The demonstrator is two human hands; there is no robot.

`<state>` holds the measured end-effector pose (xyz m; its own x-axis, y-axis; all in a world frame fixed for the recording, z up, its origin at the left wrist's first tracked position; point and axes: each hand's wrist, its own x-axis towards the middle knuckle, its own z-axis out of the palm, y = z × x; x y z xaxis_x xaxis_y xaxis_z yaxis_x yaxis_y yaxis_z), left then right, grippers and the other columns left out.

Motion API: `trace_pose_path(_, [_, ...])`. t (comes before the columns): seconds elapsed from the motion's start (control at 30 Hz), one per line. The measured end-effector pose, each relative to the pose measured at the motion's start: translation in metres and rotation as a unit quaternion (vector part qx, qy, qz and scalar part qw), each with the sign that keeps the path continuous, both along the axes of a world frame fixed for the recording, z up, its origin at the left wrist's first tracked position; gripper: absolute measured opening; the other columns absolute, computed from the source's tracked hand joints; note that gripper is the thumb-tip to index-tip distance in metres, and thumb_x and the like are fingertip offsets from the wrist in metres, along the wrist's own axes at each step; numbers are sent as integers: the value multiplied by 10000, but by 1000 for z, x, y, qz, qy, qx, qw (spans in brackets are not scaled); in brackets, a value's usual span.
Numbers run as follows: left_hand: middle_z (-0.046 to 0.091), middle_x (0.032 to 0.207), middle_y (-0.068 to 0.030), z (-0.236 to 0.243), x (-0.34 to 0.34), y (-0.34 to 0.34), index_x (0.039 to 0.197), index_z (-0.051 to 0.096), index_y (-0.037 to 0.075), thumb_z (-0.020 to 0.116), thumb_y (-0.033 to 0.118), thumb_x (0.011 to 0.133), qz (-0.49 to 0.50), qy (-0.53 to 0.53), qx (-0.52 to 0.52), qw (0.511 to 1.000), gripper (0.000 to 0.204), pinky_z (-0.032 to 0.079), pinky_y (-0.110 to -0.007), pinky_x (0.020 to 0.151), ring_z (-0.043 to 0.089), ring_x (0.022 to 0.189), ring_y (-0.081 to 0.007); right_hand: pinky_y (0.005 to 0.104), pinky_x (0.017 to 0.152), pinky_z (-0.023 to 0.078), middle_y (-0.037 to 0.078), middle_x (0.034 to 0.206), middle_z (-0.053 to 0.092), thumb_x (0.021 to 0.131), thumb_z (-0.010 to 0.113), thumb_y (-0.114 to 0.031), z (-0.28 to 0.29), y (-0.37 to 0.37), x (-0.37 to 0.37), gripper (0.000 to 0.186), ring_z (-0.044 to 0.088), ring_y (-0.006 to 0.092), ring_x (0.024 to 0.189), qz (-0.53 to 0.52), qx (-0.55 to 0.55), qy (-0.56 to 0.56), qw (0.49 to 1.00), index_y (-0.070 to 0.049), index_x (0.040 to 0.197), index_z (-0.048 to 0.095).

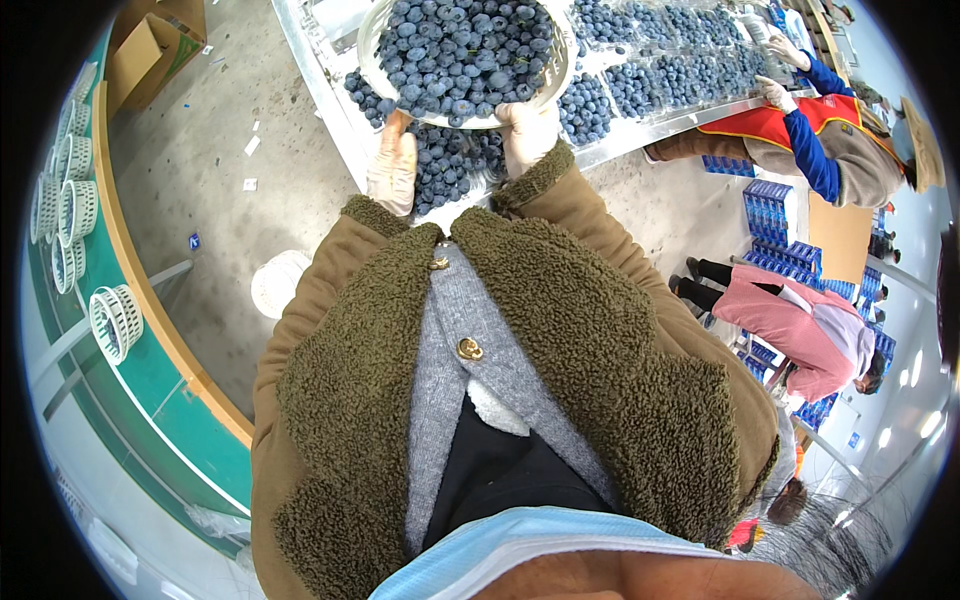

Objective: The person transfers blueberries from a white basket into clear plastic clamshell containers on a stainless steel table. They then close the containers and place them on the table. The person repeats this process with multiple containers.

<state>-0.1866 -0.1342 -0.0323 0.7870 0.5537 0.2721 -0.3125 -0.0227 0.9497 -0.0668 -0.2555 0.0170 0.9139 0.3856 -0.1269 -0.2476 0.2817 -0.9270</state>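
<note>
A round white plastic basket (562,62) heaped with blueberries (460,50) is held over the metal table at the top of the view. My left hand (392,170), in a whitish glove, grips the near left of its rim, a thumb or fingertip showing orange there. On the near right of the rim, my gloved right hand (530,138) is closed around the edge. The fingers under the basket are hidden. Below and beside it lie more blueberries (445,165), seemingly in clear plastic punnets. Rows of filled clear punnets (660,85) continue to the right.
The metal table edge (322,90) runs in front of me. A white basket (281,283) stands on the floor at left. More white baskets (117,322) line a green conveyor (190,420). Co-workers stand at right, one in a red vest (770,118), near stacked blue boxes (768,212).
</note>
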Motion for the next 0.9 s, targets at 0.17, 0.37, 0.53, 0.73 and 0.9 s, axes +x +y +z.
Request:
trace_pose_path(0.17, [339,1333,-190,17,-12,0,1307,389,91,591,460,775,-25,193,438,878,678,284,-437,1013,326,1228,-349,245,540,444,39,748,444,627,476,93,11,-4,1,608,467,133,581,-25,36,2,999,45,1213,321])
trace_pose_path(0.37, [396,1281,-202,21,-6,-2,1255,448,73,578,425,799,-31,242,505,828,591,318,-437,966,393,1163,-355,402,651,534,106,718,515,683,443,112,23,-15,14,416,562,222,635,-47,93,18,994,24,1075,333])
trace_pose_path(0.53, [523,1090,-144,20,2,0,1118,555,58,585,372,806,-14,181,562,807,444,403,-420,835,517,961,-303,450,631,546,119,708,509,684,450,131,27,-23,28,348,564,236,638,-84,83,44,992,7,985,327])
trace_pose_path(0.73, [577,919,-142,23,7,6,1013,614,51,636,228,796,-50,169,552,815,281,465,-372,688,566,793,-302,362,483,536,118,657,491,685,489,95,33,-29,38,170,531,229,486,-158,108,38,981,37,811,390])
trace_pose_path(0.9, [576,788,-110,20,16,16,922,616,33,646,114,775,-62,84,554,826,170,461,-330,550,570,639,-259,363,484,539,108,644,466,719,474,89,31,-45,50,294,529,227,518,-156,111,70,979,27,964,323])
